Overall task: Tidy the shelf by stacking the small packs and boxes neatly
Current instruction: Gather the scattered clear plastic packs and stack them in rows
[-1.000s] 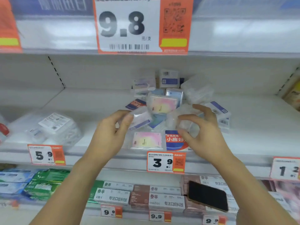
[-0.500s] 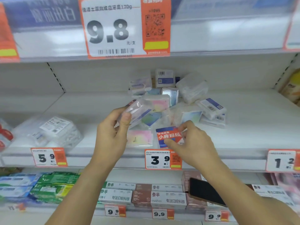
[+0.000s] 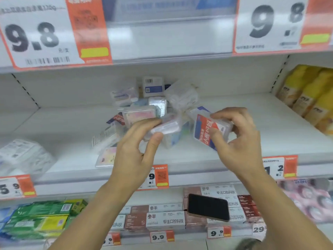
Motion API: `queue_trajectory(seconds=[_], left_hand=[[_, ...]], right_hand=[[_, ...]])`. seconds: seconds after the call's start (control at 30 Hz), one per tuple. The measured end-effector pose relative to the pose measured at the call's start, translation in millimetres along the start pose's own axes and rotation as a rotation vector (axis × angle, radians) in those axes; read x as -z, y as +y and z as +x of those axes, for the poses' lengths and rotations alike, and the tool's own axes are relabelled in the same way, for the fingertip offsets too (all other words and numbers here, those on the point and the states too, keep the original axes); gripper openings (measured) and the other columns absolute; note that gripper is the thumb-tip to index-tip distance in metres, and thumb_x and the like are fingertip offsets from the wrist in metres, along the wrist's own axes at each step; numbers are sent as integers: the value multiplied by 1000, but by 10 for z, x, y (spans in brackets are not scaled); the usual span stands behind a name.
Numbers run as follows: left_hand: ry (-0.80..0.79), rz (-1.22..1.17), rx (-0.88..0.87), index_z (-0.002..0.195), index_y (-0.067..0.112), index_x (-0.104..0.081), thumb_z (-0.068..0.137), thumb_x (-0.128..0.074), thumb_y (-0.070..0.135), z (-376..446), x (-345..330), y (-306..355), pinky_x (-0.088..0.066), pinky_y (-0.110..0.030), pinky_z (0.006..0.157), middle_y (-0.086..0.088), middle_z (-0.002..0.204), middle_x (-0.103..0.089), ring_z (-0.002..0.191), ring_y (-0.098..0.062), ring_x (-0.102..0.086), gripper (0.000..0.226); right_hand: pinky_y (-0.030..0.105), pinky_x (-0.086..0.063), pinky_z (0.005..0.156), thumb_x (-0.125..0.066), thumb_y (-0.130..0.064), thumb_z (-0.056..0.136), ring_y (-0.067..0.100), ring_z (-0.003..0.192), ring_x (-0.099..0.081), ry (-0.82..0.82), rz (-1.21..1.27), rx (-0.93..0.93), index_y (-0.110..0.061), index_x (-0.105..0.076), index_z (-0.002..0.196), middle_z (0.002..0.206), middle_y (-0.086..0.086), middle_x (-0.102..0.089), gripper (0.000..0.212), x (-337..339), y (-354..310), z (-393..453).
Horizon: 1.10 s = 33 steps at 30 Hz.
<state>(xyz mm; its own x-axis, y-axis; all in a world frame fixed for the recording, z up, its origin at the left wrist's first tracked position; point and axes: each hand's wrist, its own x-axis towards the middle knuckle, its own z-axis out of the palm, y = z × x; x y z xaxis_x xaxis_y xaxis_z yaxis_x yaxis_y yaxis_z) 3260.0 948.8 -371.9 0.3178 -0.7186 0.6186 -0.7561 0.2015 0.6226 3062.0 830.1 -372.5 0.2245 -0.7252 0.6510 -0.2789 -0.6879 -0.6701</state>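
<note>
A shop aisle: white shelves edged with orange price tags, boxed toothpaste stocked on the lower shelf.

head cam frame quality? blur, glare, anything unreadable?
Head view: motion blur throughout, the 9.8 tag smeared and its small print unreadable. Wide-angle bend shows along the shelf edge. Lighting is flat and diffuse, no hard shadows. Soft glare on the clear pack in the left hand; the red pack in the right hand has readable colour but blurred text.
</note>
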Motion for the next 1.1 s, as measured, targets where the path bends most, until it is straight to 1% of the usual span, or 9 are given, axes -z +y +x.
queue_trajectory(seconds=[0.07, 0.2, 0.37, 0.5, 0.6, 0.77, 0.83, 0.93, 1.1], left_hand=[[-20, -28, -62, 121, 16, -64, 96, -56, 24, 29, -240, 166, -37, -11, 97, 9, 120, -62, 117, 3, -52, 27], [-84, -97, -202, 118, 12, -67, 93, -63, 20, 95, -866, 453, -41, -22, 100, 2, 118, -65, 114, -11, -58, 27], [-222, -74, -169, 111, 14, -71, 88, -69, 29, 213, -1725, 714, -41, -21, 95, -1, 107, -67, 105, -16, -58, 28], [-469, 24, -127, 97, 14, -71, 85, -68, 35, 293, -2215, 809, -43, -25, 86, -2, 99, -64, 99, -16, -53, 25], [-508, -40, -130, 85, 16, -72, 86, -65, 36, 373, -2280, 910, -39, -22, 79, -1, 90, -64, 92, -14, -53, 22], [-286, 174, -274, 99, 12, -69, 82, -60, 31, 641, -2001, 643, -45, -39, 91, -5, 102, -66, 106, -26, -55, 27], [-404, 376, -221, 121, 15, -61, 83, -59, 37, 771, -1836, 425, -38, -45, 103, -7, 126, -57, 126, -29, -44, 44], [-690, 630, -195, 142, 28, -40, 88, -56, 44, 879, -1583, 136, -21, -45, 114, -2, 147, -37, 141, -27, -23, 59], [-620, 465, -258, 130, 24, -56, 90, -62, 20, 894, -1185, -39, -39, -38, 103, 2, 132, -57, 125, -23, -49, 41]], right_hand=[[26, -49, 82, -68, -2, 82, 0, 97, -56, 149, -64, -74, -18, -69, 102, 107, -1, -54, 26, 235, 204, 89], [9, -36, 86, -64, -13, 87, 6, 94, -55, 300, -244, -253, -19, -71, 105, 104, -4, -54, 20, 710, 670, 210], [31, -44, 91, -62, -26, 86, 28, 107, -60, 287, -355, -456, -22, -73, 101, 109, 12, -68, 19, 1162, 1254, 201], [28, -42, 87, -64, -28, 85, 25, 105, -60, 300, -386, -422, -22, -76, 88, 103, 13, -70, 13, 1285, 1277, 152], [22, -38, 87, -66, -29, 80, 22, 103, -62, 289, -416, -332, -22, -77, 78, 102, 9, -71, 13, 1287, 1195, 159], [25, -37, 93, -66, -30, 77, 14, 101, -58, 86, -367, -168, -25, -76, 74, 96, 0, -69, 11, 1054, 1038, 137], [27, -38, 96, -67, -33, 77, 15, 106, -58, -9, -371, -144, -25, -78, 78, 98, -1, -69, 13, 930, 1002, 114], [8, -33, 92, -69, -33, 79, 21, 109, -57, -90, -328, -152, -22, -78, 90, 106, 2, -68, 18, 761, 912, 113], [27, -39, 107, -69, -35, 78, 20, 128, -48, -314, -227, -132, -21, -58, 131, 134, 7, -49, 55, 284, 705, 111]])
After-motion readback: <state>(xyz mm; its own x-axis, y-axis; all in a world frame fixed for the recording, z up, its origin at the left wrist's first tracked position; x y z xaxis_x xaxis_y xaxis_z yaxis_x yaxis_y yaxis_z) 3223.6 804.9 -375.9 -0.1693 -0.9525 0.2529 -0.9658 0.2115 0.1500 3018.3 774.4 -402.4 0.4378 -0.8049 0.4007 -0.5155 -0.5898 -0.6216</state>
